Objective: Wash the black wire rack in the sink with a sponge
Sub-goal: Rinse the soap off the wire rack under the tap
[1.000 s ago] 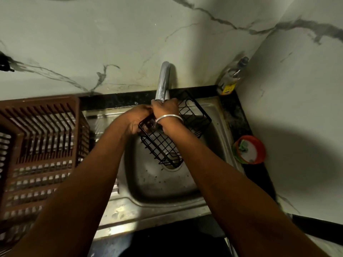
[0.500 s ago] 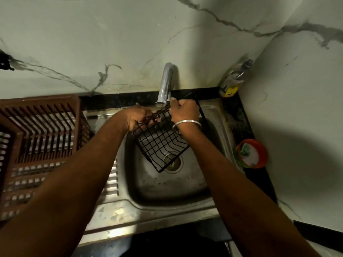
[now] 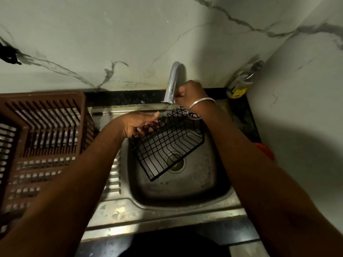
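Black wire rack (image 3: 167,145) tilted over sink (image 3: 213,182), ten-o'clock rim clamped by fingers of left hand (image 3: 137,125); right hand (image 3: 191,93) curled by faucet (image 3: 171,84) at twelve, grip unclear. Best kept under that faucet, held firm.

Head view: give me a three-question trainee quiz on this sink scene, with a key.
1. True or false: the right hand grips the black wire rack.
2. What stands left of the sink? A) brown slatted basket B) kettle C) frying pan
3. Fill in: seen from above, the rack partly covers the sink's ____.
Key: 1 false: it is up at the tap, and the left hand holds the rack. 2 A. 3 drain.
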